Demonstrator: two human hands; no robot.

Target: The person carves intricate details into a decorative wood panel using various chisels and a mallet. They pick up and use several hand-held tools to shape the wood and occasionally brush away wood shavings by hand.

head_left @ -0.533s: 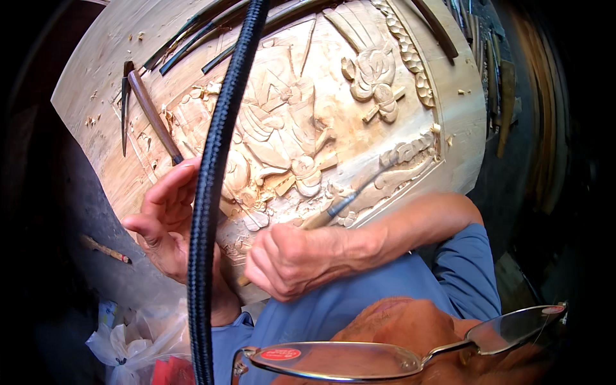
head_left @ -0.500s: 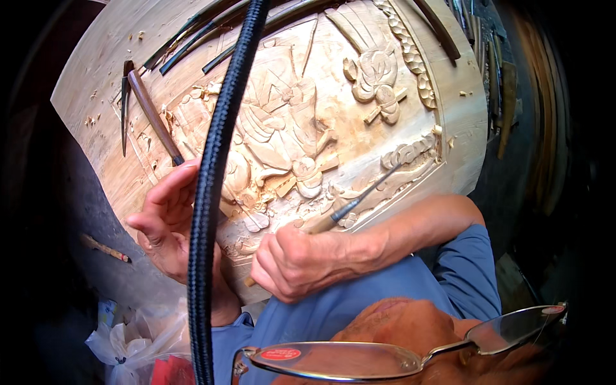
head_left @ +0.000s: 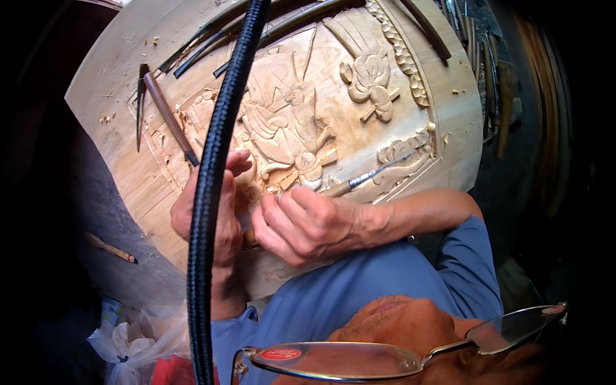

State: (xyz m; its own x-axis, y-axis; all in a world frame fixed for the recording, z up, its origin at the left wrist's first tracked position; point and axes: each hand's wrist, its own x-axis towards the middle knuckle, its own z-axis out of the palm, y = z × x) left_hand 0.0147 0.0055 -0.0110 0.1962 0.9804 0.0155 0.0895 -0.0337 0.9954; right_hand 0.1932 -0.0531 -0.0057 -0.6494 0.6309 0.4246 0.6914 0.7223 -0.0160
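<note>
My right hand (head_left: pixel 301 224) is closed around the wooden handle of a carving chisel (head_left: pixel 337 191); its steel blade points up and right over the carved cloud-like border (head_left: pixel 398 151). My left hand (head_left: pixel 228 224) is beside it at the lower left of the carving, behind a black braided cable (head_left: pixel 218 141) that hides part of it; its visible fingertips are slightly bent and apart, with nothing seen in them. The pale wooden panel (head_left: pixel 115 173) carries relief figures (head_left: pixel 282 128), a scalloped band and scattered shavings.
Dark-handled chisels (head_left: pixel 282 22) lie along the panel's top, and a wooden-handled tool (head_left: pixel 168 112) at its left. More tools (head_left: pixel 487 83) crowd the right side. A small stick (head_left: pixel 115 250) and plastic bags (head_left: pixel 131 340) are at lower left. My glasses (head_left: pixel 333 359) fill the bottom edge.
My left hand has moved right and turned, coming beside my right hand. My right hand, still holding the chisel, has risen slightly. The panel appears shifted slightly right and up.
</note>
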